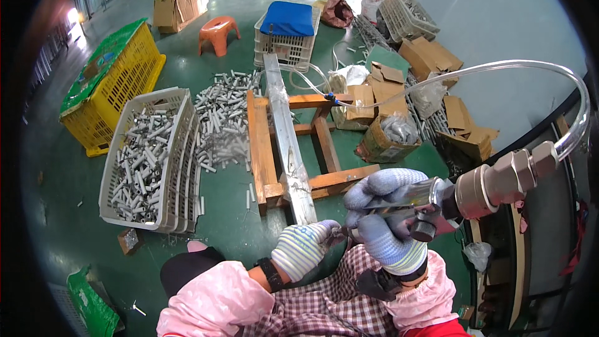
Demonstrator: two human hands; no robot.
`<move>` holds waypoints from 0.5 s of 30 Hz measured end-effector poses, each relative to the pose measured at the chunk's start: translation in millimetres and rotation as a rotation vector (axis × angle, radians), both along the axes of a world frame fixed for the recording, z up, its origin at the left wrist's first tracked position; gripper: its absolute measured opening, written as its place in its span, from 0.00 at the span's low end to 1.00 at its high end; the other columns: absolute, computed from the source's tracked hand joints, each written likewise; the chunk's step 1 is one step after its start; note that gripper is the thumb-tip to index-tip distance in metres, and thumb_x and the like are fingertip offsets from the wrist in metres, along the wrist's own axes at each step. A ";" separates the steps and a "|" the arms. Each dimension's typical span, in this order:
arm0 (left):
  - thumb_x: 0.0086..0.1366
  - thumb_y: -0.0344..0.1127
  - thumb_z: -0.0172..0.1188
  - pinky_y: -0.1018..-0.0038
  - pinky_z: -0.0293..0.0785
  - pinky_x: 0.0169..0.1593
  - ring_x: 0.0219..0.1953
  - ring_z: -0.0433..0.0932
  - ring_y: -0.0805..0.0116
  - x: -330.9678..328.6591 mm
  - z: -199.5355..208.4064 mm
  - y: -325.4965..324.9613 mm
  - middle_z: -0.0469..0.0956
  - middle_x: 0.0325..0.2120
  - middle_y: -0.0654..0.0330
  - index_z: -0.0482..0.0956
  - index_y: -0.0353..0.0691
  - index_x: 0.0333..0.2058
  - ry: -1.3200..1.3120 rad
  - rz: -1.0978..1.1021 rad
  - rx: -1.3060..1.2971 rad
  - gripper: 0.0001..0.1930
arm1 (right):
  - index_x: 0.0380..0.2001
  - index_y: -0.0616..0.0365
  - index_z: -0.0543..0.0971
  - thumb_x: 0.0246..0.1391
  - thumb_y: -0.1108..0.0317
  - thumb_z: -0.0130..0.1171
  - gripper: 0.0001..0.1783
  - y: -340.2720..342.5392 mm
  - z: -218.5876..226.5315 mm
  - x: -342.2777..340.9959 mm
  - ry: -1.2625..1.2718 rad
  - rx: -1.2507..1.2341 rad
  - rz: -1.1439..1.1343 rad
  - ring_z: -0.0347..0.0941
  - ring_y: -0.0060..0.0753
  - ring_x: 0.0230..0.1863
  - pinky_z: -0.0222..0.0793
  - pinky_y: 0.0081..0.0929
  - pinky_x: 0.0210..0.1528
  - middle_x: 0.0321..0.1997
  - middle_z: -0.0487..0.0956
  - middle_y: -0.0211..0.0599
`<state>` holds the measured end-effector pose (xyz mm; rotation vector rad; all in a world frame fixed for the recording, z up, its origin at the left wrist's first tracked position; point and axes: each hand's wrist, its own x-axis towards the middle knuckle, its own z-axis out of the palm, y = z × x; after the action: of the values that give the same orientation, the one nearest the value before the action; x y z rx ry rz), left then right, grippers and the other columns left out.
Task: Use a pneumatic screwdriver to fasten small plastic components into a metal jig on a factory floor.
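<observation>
My right hand (388,246), in a grey-blue glove with a striped cuff, is wrapped round a metal air tool (432,198). A large coupling (480,190) joins the tool to a clear hose (486,67). My left hand (301,251), in a striped glove, has its fingers pinched together at the tool's front end. Whatever lies between those fingertips is dark and too small to name. Just beyond my left hand, a long metal bar (286,140) rests on a wooden frame (259,156) and points away from me.
To the left stands a white crate (192,171) of small grey tubes, beside a loose tube pile (221,109). Behind it is a yellow crate (128,78). An orange stool (218,34) and a blue-topped crate (287,47) stand farther off. Cardboard boxes (390,93) line the right wall.
</observation>
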<state>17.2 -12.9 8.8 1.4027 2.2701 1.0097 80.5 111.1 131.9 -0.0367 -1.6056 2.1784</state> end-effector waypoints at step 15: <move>0.59 0.38 0.57 0.66 0.75 0.31 0.28 0.79 0.55 0.1 -4.9 1.4 0.79 0.25 0.52 0.78 0.41 0.35 -0.039 0.010 0.160 0.09 | 0.44 0.60 0.66 0.44 0.82 0.59 0.22 5.3 -1.3 -1.3 0.054 0.134 0.012 0.76 0.27 0.39 0.74 0.25 0.42 0.38 0.77 0.38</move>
<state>17.3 -11.5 3.9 1.4203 2.2132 1.2348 79.1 116.4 130.6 0.0705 -1.7211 2.0574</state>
